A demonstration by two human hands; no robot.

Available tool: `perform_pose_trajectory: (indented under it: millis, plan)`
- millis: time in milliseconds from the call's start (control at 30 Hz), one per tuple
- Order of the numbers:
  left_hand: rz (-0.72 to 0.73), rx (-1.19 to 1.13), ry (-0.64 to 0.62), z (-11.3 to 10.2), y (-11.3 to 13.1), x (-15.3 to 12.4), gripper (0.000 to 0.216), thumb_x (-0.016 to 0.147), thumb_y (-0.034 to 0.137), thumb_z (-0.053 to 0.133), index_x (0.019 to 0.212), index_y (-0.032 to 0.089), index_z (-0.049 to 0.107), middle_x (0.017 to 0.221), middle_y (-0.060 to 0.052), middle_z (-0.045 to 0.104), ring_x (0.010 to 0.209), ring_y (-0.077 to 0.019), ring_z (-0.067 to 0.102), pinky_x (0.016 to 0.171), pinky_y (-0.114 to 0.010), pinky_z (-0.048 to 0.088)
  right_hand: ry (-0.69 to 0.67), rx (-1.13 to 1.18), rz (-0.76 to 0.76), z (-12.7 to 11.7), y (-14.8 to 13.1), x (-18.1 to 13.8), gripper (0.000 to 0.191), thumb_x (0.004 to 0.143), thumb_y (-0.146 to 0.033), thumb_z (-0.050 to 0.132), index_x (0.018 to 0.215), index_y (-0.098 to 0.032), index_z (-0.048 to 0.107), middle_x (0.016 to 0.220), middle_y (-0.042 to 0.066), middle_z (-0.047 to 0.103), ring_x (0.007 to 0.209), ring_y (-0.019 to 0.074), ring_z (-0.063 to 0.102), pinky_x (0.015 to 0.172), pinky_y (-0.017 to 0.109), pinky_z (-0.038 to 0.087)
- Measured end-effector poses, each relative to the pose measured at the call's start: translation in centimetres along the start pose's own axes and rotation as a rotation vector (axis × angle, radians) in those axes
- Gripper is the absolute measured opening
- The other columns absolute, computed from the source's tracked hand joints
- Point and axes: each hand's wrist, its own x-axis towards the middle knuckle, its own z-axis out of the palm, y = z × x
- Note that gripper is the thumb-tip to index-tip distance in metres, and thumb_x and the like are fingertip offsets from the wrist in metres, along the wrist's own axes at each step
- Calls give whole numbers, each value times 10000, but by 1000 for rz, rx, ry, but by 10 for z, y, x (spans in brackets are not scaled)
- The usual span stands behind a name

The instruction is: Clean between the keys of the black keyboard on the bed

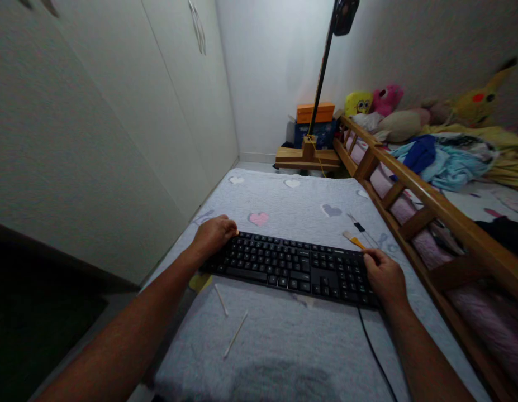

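Observation:
A black computer keyboard (279,262) lies across the cloth-covered surface, its cable (374,346) running toward me from the near side at the right. My left hand (215,234) is closed on its left end, fingers at the far corner. At the other end my right hand (386,273) grips the right edge, thumb on top. Beyond the right end rest a small brush (354,240) with a yellow handle and a thin tool (359,226) with a black band. Two cotton swabs (221,300) lie nearer me, left of centre. Something yellow (199,282) shows partly under the keyboard's left end.
The grey cloth (292,198) has heart patterns. A wooden bed rail (426,195) runs along the right, with clothes (447,159) and plush toys behind it. White cupboard doors (166,111) stand at left. Ahead is a dark pole (323,72) on a wooden base (307,158).

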Motion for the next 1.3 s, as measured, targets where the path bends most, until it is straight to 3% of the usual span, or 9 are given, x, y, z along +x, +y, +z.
perform_pose_trajectory:
  millis: [433, 867, 1300]
  plan:
    - [-26, -118, 65, 4, -45, -7, 278, 876, 388, 566, 874, 201, 772, 907, -64, 722, 838, -214, 660, 720, -290, 448, -6, -31, 9, 0, 2, 1, 431, 715, -478, 491, 880, -179, 755, 670, 66, 688, 602, 233, 586, 597, 335, 419]
    - [-154, -397, 102, 6, -50, -13, 325, 791, 472, 587, 831, 197, 756, 877, -66, 768, 867, -253, 703, 764, -322, 482, 1, -16, -6, 1, 1, 1, 409, 718, -467, 494, 857, -179, 749, 688, 70, 700, 630, 233, 606, 608, 327, 419]
    - [-307, -313, 179, 9, -54, -17, 319, 802, 463, 574, 855, 202, 750, 908, -85, 779, 866, -262, 711, 716, -321, 461, 12, -13, -5, 2, 3, 1, 431, 712, -472, 491, 873, -174, 758, 731, 85, 720, 672, 249, 629, 649, 340, 445]
